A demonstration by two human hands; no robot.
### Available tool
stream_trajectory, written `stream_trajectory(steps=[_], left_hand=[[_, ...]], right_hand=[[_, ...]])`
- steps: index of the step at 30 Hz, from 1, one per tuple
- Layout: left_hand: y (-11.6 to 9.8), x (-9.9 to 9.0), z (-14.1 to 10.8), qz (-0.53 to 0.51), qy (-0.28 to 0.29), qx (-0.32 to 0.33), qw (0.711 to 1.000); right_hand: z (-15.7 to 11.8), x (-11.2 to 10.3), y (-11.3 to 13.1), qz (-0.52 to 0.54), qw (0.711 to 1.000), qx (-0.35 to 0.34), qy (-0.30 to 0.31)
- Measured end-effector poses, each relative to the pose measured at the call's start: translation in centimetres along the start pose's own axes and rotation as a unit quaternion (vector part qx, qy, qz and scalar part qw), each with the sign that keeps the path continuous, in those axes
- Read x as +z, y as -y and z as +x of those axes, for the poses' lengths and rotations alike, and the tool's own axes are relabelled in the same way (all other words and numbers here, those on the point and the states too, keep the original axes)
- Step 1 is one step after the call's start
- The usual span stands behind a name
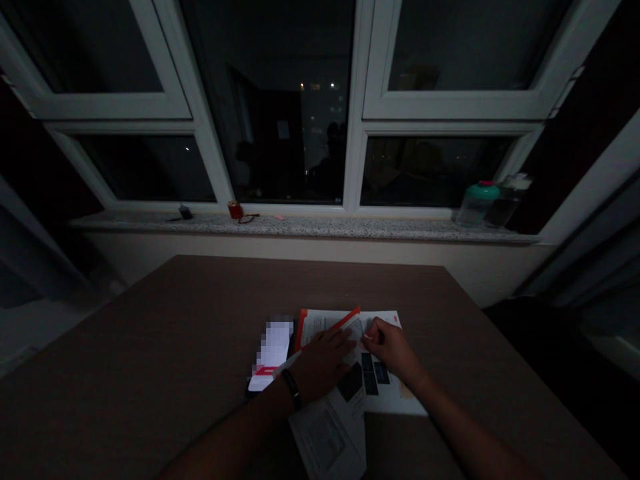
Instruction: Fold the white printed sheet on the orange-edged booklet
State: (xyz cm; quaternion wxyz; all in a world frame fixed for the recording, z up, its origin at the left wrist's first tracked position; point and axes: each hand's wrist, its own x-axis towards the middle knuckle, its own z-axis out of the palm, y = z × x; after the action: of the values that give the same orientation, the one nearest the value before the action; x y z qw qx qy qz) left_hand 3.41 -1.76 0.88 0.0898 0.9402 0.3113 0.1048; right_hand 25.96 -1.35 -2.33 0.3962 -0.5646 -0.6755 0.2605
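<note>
A printed booklet (380,319) with orange edging lies open on the brown table, one of its pages (323,437) folded over at a slant and reaching toward me. My left hand (325,360), with a dark band on the wrist, lies flat across this folded page, fingers stretched out. At the fold's right side, my right hand (393,343) is closed, its thumb and fingertips pinched at the page edge. The dim light hides exactly how much paper is between them. Left of the booklet lies a smartphone (273,357) with its screen lit and partly pixelated.
Beyond the table (210,300) runs a speckled stone windowsill (310,227). On it stand a small red jar (235,210), a small dark bottle (185,211), a teal-lidded container (480,200) and a clear bottle (507,200). White-framed windows rise behind. Curtains hang at both sides.
</note>
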Motion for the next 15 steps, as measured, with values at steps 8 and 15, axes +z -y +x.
stream_trajectory(steps=[8,15], left_hand=[[-0.1,-0.4,0.3,0.005,-0.014,0.011,1.000],[-0.1,-0.1,0.1,0.003,-0.016,-0.002,1.000]], right_hand=[[-0.6,-0.2,0.6,0.017,0.998,-0.016,0.051],[-0.8,-0.2,1.1,-0.026,0.994,-0.054,0.087]])
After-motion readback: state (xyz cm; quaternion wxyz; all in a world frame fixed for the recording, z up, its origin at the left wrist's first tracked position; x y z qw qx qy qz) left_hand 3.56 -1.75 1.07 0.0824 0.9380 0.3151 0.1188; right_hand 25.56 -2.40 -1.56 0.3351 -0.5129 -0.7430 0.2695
